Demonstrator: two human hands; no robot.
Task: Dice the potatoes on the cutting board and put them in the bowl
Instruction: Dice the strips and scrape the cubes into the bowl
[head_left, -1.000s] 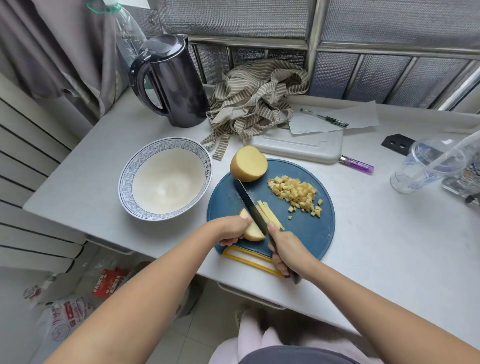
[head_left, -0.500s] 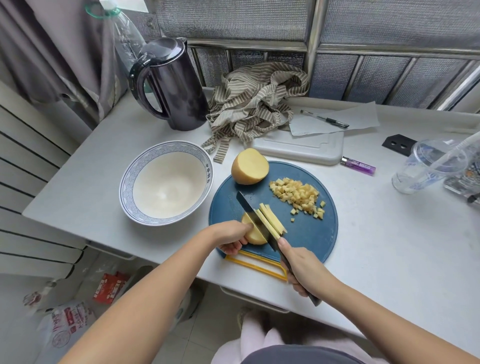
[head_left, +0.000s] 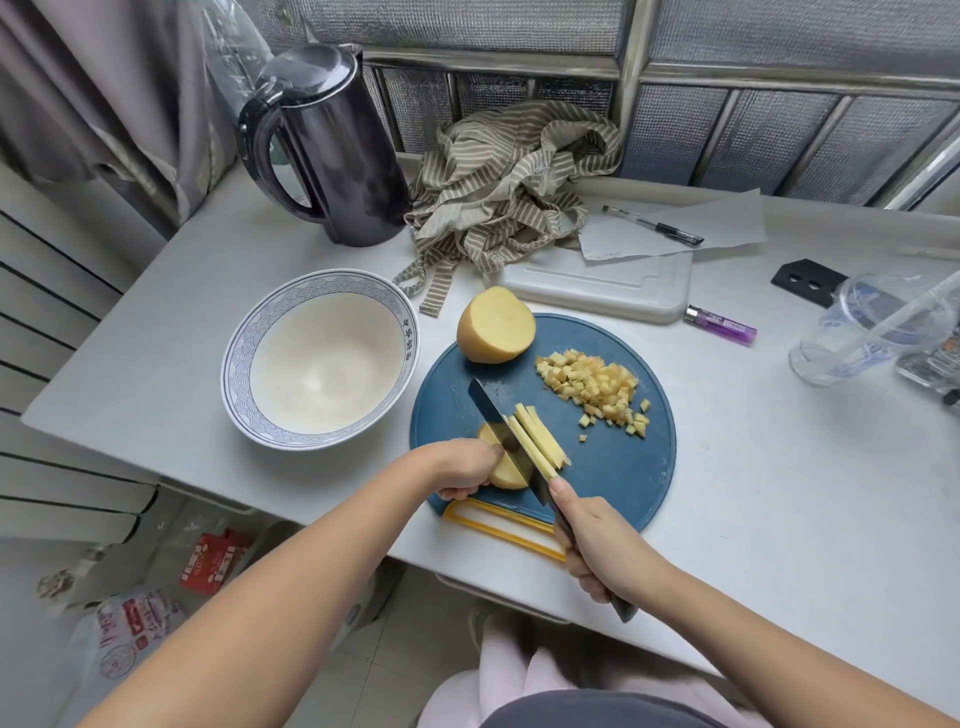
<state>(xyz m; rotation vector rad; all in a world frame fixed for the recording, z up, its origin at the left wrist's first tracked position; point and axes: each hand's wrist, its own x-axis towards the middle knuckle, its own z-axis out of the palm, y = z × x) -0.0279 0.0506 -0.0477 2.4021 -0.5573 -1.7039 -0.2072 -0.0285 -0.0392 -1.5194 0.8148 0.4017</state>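
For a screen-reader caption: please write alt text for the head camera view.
A person's right hand holds a knife, slicing a potato piece that the left hand steadies on a blue cutting board. Cut sticks, a pile of dice and a potato half lie on the board; an empty bowl stands left of it.

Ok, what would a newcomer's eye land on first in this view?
The round blue cutting board at the table's near edge: the right hand holds a dark-bladed knife against a pale yellow potato piece gripped by the left hand. A heap of small yellow potato dice lies on its far right; the blue-rimmed white bowl to its left holds none.
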